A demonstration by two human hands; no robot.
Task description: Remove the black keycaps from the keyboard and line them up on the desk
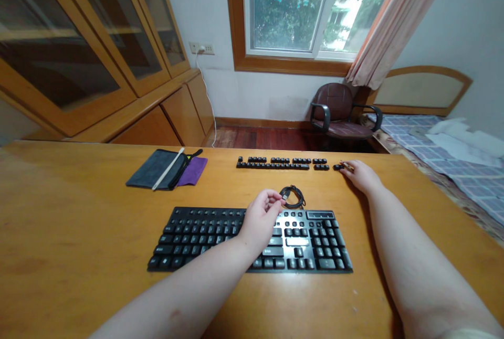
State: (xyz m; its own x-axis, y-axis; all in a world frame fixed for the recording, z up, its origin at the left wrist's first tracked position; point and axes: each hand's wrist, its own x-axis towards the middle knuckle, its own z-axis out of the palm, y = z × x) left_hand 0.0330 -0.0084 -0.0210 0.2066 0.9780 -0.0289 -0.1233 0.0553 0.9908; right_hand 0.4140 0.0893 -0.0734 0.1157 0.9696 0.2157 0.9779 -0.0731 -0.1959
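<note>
A black keyboard (297,252) lies across the desk in front of me, several keys along its top rows stripped to bare switches. My left hand (262,215) hovers over its upper middle with thumb and fingers pinched together; whatever is between them is too small to make out. Just beyond those fingertips is a coiled black USB cable (302,197). At the far right, my right hand (360,175) is closed around a small brass-coloured tool (347,166), beside a few loose black keycaps (337,167). More removed keycaps (271,166) are lined up in two rows to the left.
A grey pouch (147,168), a pale flat stick (167,169) and a purple cloth (196,171) lie at the back left of the desk (79,234). Past the desk stand a brown armchair (334,103), a bed (464,139) and a glass-fronted cabinet (126,92).
</note>
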